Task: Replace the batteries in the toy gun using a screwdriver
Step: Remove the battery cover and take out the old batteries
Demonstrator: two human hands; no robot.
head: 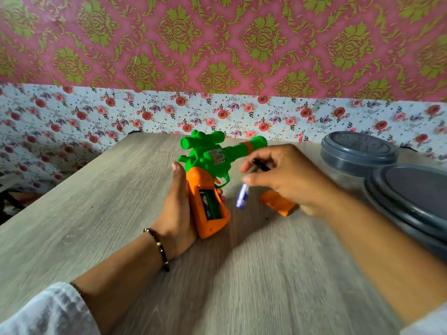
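A green and orange toy gun lies on the wooden table. My left hand grips its orange handle, thumb along the left side. The battery compartment in the handle is uncovered, and one battery sits inside. My right hand hovers just right of the handle and pinches a blue and white battery, blurred by motion. A dark, thin object, likely the screwdriver, lies under my right fingers. The orange compartment cover rests on the table below my right hand.
Two round grey-lidded containers stand at the right side of the table. A floral-papered wall rises just behind the table's far edge. The table's left edge runs diagonally.
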